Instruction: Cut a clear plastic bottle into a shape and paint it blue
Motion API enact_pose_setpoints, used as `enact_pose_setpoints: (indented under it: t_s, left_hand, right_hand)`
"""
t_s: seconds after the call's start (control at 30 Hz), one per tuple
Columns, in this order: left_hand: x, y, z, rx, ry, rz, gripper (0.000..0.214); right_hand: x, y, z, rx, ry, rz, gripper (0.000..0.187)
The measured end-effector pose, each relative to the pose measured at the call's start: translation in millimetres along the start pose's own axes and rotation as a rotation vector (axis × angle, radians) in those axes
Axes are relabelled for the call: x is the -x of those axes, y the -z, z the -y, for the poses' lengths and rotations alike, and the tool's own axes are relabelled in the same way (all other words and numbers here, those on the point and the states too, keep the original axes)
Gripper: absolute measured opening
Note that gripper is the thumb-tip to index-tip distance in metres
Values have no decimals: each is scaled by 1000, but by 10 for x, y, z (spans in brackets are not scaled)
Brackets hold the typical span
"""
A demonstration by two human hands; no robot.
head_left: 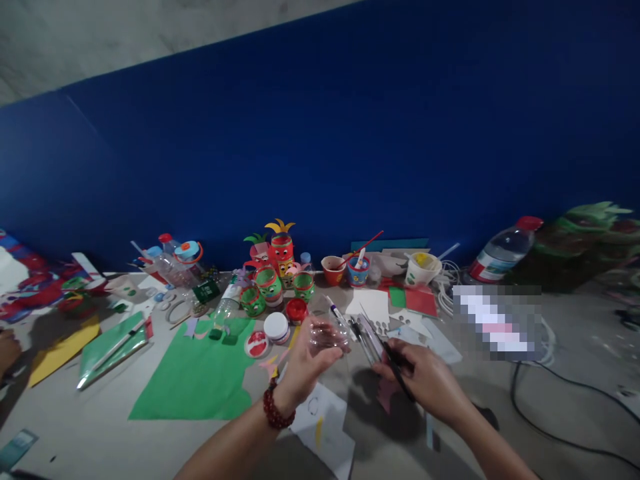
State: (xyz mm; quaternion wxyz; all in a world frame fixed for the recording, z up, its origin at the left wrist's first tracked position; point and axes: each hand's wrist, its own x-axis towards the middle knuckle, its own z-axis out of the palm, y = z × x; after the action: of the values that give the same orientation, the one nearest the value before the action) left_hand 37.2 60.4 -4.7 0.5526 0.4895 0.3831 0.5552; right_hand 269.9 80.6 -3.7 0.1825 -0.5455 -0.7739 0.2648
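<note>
My left hand (313, 353), a red bead bracelet at its wrist, is closed round a clear plastic cup-like piece (329, 337). Its fingers show through the plastic. To the right, my right hand (417, 370) grips black-handled scissors (391, 363), their pale blades pointing up and left towards the clear piece. Several pens (357, 330) lie close to the blades. Below the right hand is a scrap of pink paper (385, 395). White paper with drawn marks (325, 420) lies beneath the left wrist.
Green paper (200, 373) covers the table left of my hands. Decorated cups (269, 287), an open red paint pot (297, 310) and a white jar (276, 327) stand behind. At right are a red-capped bottle (503, 253) and a black cable (520, 407). Another person's hand (7, 353) shows far left.
</note>
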Motion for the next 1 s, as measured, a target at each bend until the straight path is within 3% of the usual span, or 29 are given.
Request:
enact_pose_setpoints:
  t_s: [0.33,0.6,0.87,1.0]
  left_hand:
    - [15,11,42,-311,-88,-25,42]
    - [77,-3,-50,-456,-96,42,53]
    - [85,-33,-51,-353,-131,124,55]
    - [80,-4,16,-470,-176,51,65]
  right_hand:
    - [-8,-14,18,13,-35,71,37]
    - [-38,-19,12,-27,2,51,35]
    - [-28,0,20,-7,29,48,31]
    - [-27,11,42,-2,-2,40,33]
